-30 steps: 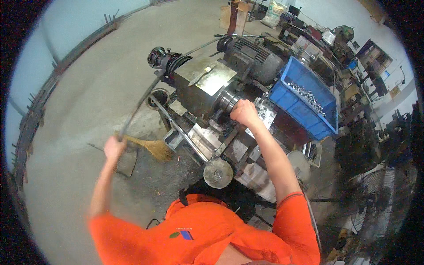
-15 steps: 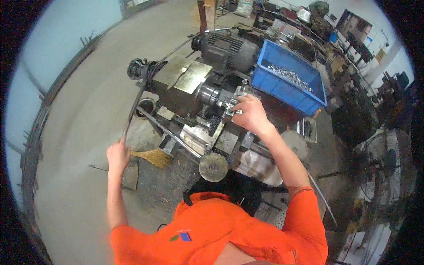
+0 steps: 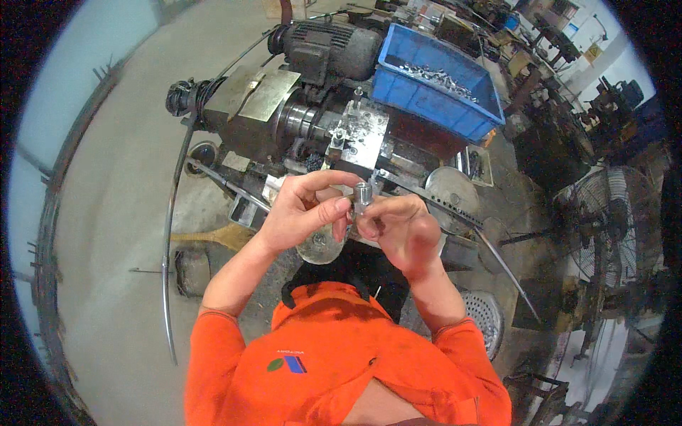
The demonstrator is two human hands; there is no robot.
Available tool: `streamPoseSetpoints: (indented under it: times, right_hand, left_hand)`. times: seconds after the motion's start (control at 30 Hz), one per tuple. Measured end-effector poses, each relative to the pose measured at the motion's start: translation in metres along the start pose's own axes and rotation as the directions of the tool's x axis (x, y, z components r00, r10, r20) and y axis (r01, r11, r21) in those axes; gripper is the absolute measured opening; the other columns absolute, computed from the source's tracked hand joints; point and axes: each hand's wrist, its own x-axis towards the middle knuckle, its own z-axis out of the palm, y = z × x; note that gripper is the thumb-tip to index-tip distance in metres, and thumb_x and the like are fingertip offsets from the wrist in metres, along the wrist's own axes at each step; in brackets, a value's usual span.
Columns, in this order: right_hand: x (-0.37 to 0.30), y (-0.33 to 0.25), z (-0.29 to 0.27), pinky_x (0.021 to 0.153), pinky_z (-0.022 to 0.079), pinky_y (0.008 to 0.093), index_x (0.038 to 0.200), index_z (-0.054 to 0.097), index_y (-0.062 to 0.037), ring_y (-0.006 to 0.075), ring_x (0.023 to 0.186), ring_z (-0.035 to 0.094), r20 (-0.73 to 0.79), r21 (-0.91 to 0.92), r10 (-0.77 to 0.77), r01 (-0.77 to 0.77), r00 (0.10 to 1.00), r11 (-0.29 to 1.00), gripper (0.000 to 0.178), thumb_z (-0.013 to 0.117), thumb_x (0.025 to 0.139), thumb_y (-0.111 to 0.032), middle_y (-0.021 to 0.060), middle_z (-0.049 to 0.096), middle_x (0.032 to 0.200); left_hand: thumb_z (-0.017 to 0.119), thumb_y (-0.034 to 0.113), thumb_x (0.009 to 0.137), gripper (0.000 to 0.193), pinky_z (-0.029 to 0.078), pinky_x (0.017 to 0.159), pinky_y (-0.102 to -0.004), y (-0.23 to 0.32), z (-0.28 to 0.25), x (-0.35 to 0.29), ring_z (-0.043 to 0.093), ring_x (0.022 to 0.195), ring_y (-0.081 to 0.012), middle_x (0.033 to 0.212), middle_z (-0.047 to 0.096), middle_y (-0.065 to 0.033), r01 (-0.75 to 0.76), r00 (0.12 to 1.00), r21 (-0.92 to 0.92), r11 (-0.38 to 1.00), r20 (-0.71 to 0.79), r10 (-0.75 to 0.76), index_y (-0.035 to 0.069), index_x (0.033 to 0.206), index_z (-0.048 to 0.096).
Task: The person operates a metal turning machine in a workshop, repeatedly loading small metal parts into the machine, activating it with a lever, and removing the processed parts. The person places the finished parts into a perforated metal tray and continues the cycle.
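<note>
A small shiny metal cylinder with a threaded end (image 3: 363, 192) is held upright between my two hands, above the front of a small lathe. My left hand (image 3: 302, 213) reaches it with index finger and thumb from the left side. My right hand (image 3: 405, 231) pinches its lower part between thumb and fingers. Just beyond lie the lathe's spindle (image 3: 302, 119) and the bright metal tool slide (image 3: 364, 133). The long lever (image 3: 169, 241) at the left hangs free of my hands. A round handwheel (image 3: 321, 245) is partly hidden below my left hand.
Behind the slide stands a blue bin (image 3: 433, 96) with many small metal parts. An electric motor (image 3: 327, 51) sits at the back. A broom (image 3: 220, 236) lies on the floor at left. A large fan (image 3: 604, 220) and a perforated stool seat (image 3: 483, 319) are at right.
My left hand has let go of the lever, which now hangs lower. My right hand has drawn back from the spindle. Both hands have come together at the threaded metal cylinder.
</note>
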Motion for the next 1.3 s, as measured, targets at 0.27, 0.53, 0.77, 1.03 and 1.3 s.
streamPoseSetpoints:
  times: [0.27,0.53,0.77,1.03,1.3]
  right_hand:
    - [0.003,-0.002,0.017,0.051,0.028,0.0219,0.09,0.058,0.0073,0.0116,0.06,0.042,-0.014,-0.014,0.025,-0.025,1.0,1.0,0.043,0.054,0.059,-0.022,0.0077,0.056,0.078]
    - [0.006,-0.004,0.014,0.05,0.028,0.0218,0.09,0.059,0.0063,0.0115,0.06,0.043,-0.037,-0.074,0.052,-0.054,0.998,0.996,0.04,0.046,0.054,-0.007,0.0057,0.054,0.072]
    - [0.008,0.0,0.011,0.051,0.031,0.0207,0.087,0.061,0.0043,0.0102,0.059,0.044,-0.14,-0.214,0.033,-0.063,0.99,0.975,0.041,0.041,0.051,-0.001,0.0041,0.053,0.068]
    - [0.014,-0.006,-0.104,0.053,0.04,0.0217,0.079,0.064,0.0,0.0093,0.06,0.051,-0.314,-0.715,0.027,-0.255,0.949,0.651,0.028,0.044,0.059,0.002,0.0087,0.062,0.075]
    - [0.106,-0.126,-0.227,0.048,0.039,0.0195,0.095,0.06,-0.0041,0.0072,0.053,0.049,-0.418,-0.857,-0.35,-0.237,0.838,0.458,0.034,0.049,0.063,-0.007,0.0038,0.059,0.07]
  left_hand:
    - [0.053,0.012,0.08,0.025,0.042,0.045,-0.0213,0.006,0.002,-0.011,0.054,0.05,-0.0113,0.061,0.056,-0.007,-0.056,0.995,-0.069,0.996,-0.081,0.051,-0.005,0.099,0.049]
    - [0.051,0.009,0.081,0.022,0.042,0.044,-0.0213,-0.003,-0.001,-0.01,0.053,0.049,-0.0114,0.061,0.056,-0.0074,-0.035,0.994,-0.082,0.996,-0.103,0.027,-0.005,0.098,0.05]
    - [0.052,0.009,0.079,0.022,0.041,0.046,-0.021,-0.004,-0.003,-0.004,0.053,0.051,-0.0104,0.061,0.056,-0.0065,-0.004,0.993,0.013,1.0,-0.121,0.006,-0.004,0.097,0.051]
    - [0.058,0.011,0.072,0.029,0.042,0.054,-0.0251,-0.02,-0.054,-0.033,0.052,0.056,-0.0103,0.062,0.057,-0.0055,0.196,0.981,0.658,0.727,-0.128,-0.149,0.001,0.099,0.054]
    - [0.06,0.017,0.071,0.034,0.044,0.059,-0.0289,-0.016,-0.068,-0.058,0.057,0.06,-0.0172,0.067,0.058,-0.011,0.466,0.881,0.711,0.526,-0.322,-0.346,0.0,0.1,0.053]
